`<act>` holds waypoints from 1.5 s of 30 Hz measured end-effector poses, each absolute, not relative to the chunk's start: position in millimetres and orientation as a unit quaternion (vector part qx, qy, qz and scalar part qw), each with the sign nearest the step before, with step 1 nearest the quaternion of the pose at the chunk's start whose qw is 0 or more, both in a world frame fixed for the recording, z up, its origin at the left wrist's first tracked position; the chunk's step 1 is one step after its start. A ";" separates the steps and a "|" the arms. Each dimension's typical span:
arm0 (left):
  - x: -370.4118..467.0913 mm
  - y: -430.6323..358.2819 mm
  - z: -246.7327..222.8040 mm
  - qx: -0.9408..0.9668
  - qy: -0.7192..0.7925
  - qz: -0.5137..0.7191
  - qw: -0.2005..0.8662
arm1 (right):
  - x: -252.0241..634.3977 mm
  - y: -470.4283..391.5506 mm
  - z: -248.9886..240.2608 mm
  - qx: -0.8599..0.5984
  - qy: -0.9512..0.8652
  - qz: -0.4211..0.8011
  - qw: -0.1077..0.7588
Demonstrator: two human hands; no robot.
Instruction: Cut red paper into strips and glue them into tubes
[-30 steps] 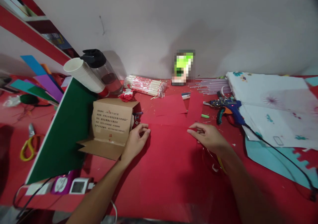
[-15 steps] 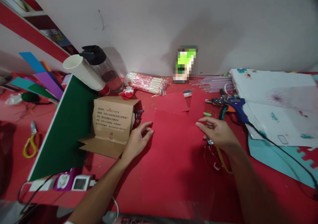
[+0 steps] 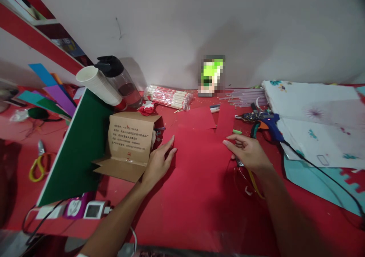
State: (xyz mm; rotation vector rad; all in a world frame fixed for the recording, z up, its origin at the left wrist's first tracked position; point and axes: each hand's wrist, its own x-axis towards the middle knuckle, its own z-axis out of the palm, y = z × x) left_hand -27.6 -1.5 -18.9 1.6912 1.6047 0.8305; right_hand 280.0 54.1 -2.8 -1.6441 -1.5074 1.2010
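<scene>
Seen from my head, where the view looks down on a red table (image 3: 142,228), a red sheet (image 3: 199,169) lies flat between my hands. Left hand (image 3: 159,165): at the sheet's left edge, forefinger and thumb spread apart, nothing gripped. Right hand (image 3: 248,152): at the right edge, thumb and forefinger near each other; whether they pinch the paper, I cannot tell. Beneath that hand, a yellow-handled tool (image 3: 253,181), partly covered. Beyond the sheet, a red piece (image 3: 199,116) and a red strip (image 3: 226,118). Right of the strip, a glue gun (image 3: 270,122), nozzle pointing toward it. Left of my left hand, a box (image 3: 128,139), open flap down, then a green board (image 3: 75,158). By the wall, a wrapped bundle of sticks (image 3: 167,97), near a tilted-looking bottle (image 3: 127,86).
</scene>
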 end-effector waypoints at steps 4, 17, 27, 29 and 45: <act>-29.6 -1.7 -22.5 0.646 0.606 0.329 0.328 | 276.1 53.5 -2.1 -0.623 -0.555 0.453 0.313; -28.9 -3.6 -18.1 0.609 0.625 0.336 0.355 | 271.2 51.5 0.6 -0.610 -0.563 0.459 0.317; -28.5 -3.7 -24.9 0.643 0.624 0.326 0.303 | 269.1 49.3 -7.1 -0.581 -0.631 0.459 0.230; -28.6 -4.8 -23.1 0.669 0.617 0.307 0.279 | 269.0 49.3 -8.4 -0.585 -0.652 0.431 0.213; -28.3 -6.2 -13.4 0.733 0.591 0.250 0.227 | 263.3 46.2 -7.9 -0.588 -0.720 0.329 0.168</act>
